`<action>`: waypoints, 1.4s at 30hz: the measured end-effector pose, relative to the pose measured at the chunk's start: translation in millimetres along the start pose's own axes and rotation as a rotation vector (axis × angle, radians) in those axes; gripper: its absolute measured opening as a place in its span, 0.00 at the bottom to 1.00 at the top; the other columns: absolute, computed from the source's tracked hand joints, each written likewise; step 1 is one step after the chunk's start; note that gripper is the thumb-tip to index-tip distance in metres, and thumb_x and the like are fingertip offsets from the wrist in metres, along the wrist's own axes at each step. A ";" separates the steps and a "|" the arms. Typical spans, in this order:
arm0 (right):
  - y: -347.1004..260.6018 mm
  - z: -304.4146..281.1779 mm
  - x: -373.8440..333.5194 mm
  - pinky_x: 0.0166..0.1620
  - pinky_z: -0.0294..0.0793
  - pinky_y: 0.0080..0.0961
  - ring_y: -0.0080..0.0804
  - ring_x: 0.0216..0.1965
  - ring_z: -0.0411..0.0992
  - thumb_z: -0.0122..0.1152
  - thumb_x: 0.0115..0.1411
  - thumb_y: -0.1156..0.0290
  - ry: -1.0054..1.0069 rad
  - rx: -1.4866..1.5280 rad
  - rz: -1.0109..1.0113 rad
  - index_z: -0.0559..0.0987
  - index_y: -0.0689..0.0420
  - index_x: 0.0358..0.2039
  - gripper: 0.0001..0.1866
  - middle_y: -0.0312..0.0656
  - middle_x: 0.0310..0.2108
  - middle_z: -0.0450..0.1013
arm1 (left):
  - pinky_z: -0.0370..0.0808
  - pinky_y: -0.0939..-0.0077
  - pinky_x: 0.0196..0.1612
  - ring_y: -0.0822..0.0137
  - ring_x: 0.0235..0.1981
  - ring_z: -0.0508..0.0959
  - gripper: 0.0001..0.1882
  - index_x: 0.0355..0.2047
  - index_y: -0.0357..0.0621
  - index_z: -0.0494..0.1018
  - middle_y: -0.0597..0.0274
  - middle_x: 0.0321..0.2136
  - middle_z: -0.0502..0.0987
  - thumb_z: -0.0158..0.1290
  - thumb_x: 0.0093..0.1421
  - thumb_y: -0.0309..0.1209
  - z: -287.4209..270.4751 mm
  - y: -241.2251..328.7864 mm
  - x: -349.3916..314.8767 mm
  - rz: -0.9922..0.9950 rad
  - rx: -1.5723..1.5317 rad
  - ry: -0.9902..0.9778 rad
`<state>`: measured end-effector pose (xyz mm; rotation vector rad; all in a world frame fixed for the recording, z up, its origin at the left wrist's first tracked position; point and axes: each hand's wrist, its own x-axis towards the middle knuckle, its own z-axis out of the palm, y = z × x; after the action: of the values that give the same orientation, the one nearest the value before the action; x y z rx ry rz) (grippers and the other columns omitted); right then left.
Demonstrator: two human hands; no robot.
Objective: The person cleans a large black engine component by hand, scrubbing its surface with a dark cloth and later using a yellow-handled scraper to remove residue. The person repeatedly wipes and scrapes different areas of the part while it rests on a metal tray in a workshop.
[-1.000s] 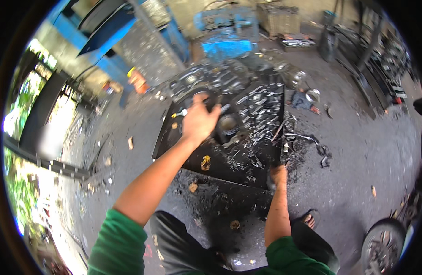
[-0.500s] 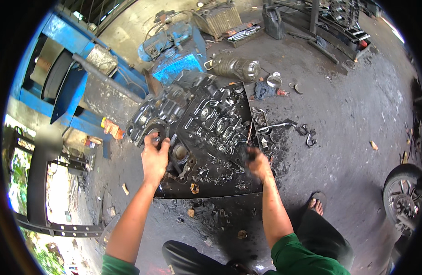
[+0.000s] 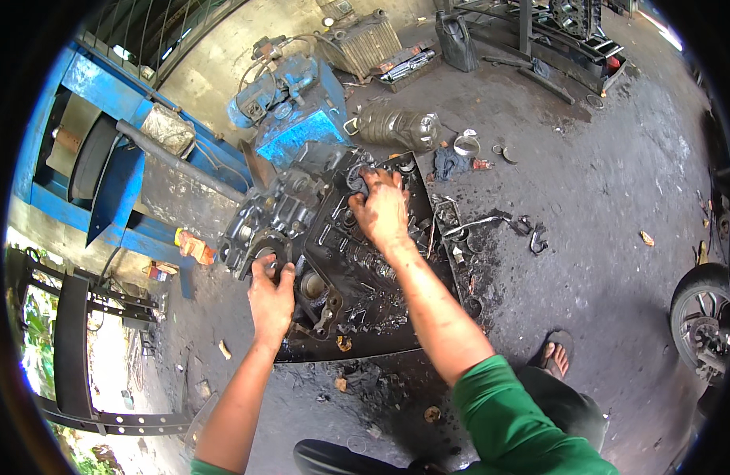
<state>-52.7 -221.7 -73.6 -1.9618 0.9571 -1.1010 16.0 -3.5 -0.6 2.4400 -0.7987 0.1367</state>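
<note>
My left hand (image 3: 272, 299) has its fingers and thumb hooked on the rim of a dark ring-shaped metal part (image 3: 279, 242), beside a large greasy engine casing (image 3: 295, 190). Over the far part of a black, oily metal tray (image 3: 301, 353), my right hand (image 3: 383, 212) reaches down with bent fingers. Against its fingertips is a dark grey, rounded thing (image 3: 357, 179), whose kind I cannot make out. Several small metal engine parts (image 3: 370, 260) lie in the tray. A flat metal plate with a round hole (image 3: 331, 307) sits just right of my left hand.
Behind the casing stands a blue machine with a motor (image 3: 301, 99). A big plastic bottle (image 3: 400, 127) lies past the tray. A small parts box (image 3: 446, 214) and black scraps (image 3: 531, 229) are to the right. A blue steel frame (image 3: 135, 206) stands left, a wheel (image 3: 701, 313) far right.
My right hand has moved from the tray's near right side to its far part, up and leftward. The left hand stays at the ring-shaped part. The view has shifted slightly.
</note>
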 end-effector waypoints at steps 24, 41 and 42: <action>-21.4 33.7 -15.7 0.63 0.62 0.41 0.57 0.60 0.66 0.58 0.62 0.48 0.234 0.612 0.291 0.73 0.69 0.55 0.35 0.63 0.56 0.69 | 0.76 0.65 0.42 0.59 0.35 0.81 0.22 0.54 0.41 0.67 0.50 0.34 0.81 0.57 0.62 0.35 -1.4 2.7 -2.5 -0.022 -0.020 -0.005; 27.1 -28.0 31.4 0.60 0.62 0.62 0.45 0.63 0.59 0.63 0.53 0.69 -0.288 -0.290 -0.289 0.80 0.46 0.50 0.21 0.41 0.57 0.66 | 0.74 0.57 0.44 0.46 0.38 0.81 0.24 0.53 0.40 0.66 0.40 0.36 0.79 0.57 0.61 0.39 -0.3 2.0 -0.5 0.003 -0.014 -0.027; 31.0 -28.2 30.1 0.61 0.61 0.61 0.45 0.64 0.59 0.63 0.54 0.69 -0.295 -0.245 -0.289 0.80 0.45 0.50 0.21 0.40 0.58 0.65 | 0.74 0.57 0.44 0.46 0.38 0.81 0.24 0.54 0.41 0.66 0.40 0.36 0.79 0.57 0.61 0.39 -0.9 2.7 -1.6 0.023 0.016 -0.015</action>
<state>-74.8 -268.3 -76.0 -2.4404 0.6890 -0.8389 13.2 -4.0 1.0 2.4501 -0.8358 0.1347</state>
